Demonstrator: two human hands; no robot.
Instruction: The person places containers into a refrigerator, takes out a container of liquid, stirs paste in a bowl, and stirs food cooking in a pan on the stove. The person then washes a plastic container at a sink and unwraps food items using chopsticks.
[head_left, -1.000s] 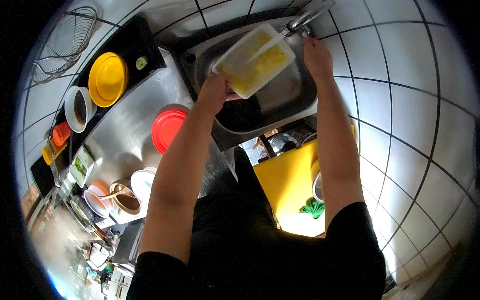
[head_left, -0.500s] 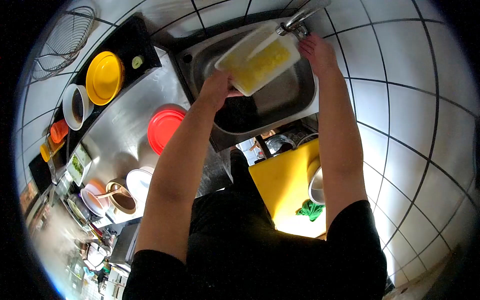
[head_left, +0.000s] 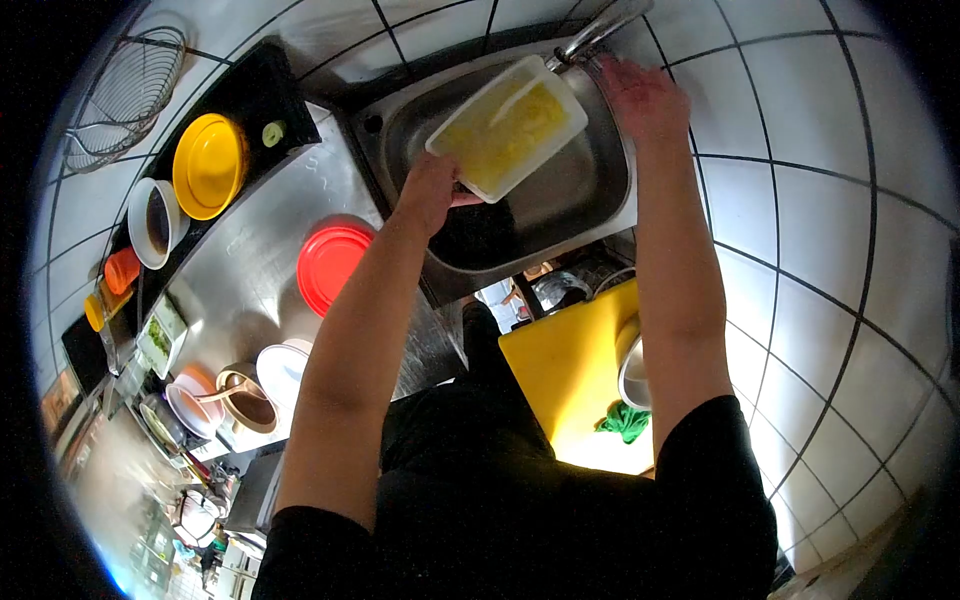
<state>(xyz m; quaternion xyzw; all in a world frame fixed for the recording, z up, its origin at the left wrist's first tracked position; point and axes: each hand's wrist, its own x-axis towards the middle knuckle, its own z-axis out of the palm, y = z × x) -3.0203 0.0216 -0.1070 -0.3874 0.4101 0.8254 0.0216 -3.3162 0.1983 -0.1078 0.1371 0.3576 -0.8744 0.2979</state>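
White wall tiles with dark joints (head_left: 740, 115) surround a stainless-steel counter (head_left: 235, 235) and a rectangular metal sink (head_left: 570, 205). A rectangular, translucent white plastic container (head_left: 572, 122) is held tilted above the sink basin, its end near the chrome faucet (head_left: 598, 32); yellow contents (head_left: 500, 140) lie inside, their nature not determinable. The left hand (head_left: 430, 190) grips the container at its lower left corner, the fingers and thumb pinching the wall. The right hand (head_left: 648, 98) is raised just beside the faucet, well apart from the left hand; it is blurred, and whether its fingers are spread or pressed together cannot be told. On the counter, a round red plastic lid or plate (head_left: 328, 268) sits left of the left forearm. On the black ledge behind it are a round yellow plastic dish (head_left: 210, 166), a white bowl of dark liquid (head_left: 148, 222) and a small pale green piece (head_left: 273, 133). A yellow surface (head_left: 560, 360) below the sink bears a crumpled green cloth (head_left: 627, 422) and a pale round vessel (head_left: 633, 375), partly hidden by the right forearm.
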